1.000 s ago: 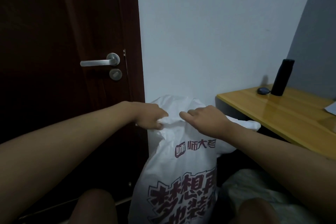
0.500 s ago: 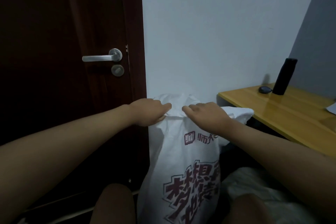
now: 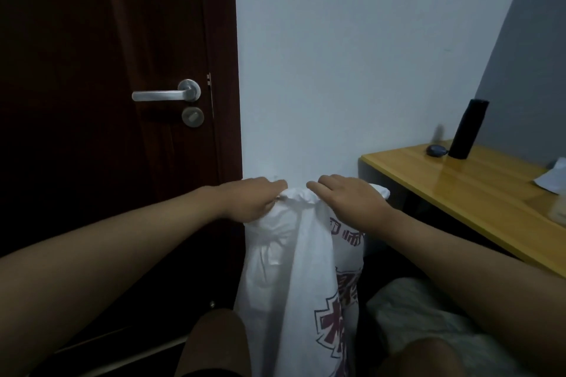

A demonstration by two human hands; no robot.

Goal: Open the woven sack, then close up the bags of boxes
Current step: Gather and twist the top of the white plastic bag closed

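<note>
A tall white woven sack (image 3: pixel 294 278) with dark red printed characters stands upright between my knees, against the white wall. Its top is gathered into a bunched, twisted neck. My left hand (image 3: pixel 251 199) grips the left side of that neck with curled fingers. My right hand (image 3: pixel 346 202) lies over the right side of the neck, its fingers curled down onto the fabric. What is inside the sack is hidden. A second pale bag (image 3: pixel 428 315) lies low at the right, under my right forearm.
A dark wooden door (image 3: pixel 107 131) with a metal lever handle (image 3: pixel 167 94) is shut at the left. A yellow wooden table (image 3: pixel 477 190) at the right carries a black bottle (image 3: pixel 468 133), a small dark object (image 3: pixel 436 150) and some white paper (image 3: pixel 552 176).
The sack has turned, so its printed side now faces right. Both hands have come closer together on the top, which is now bunched tighter. The view has shifted left.
</note>
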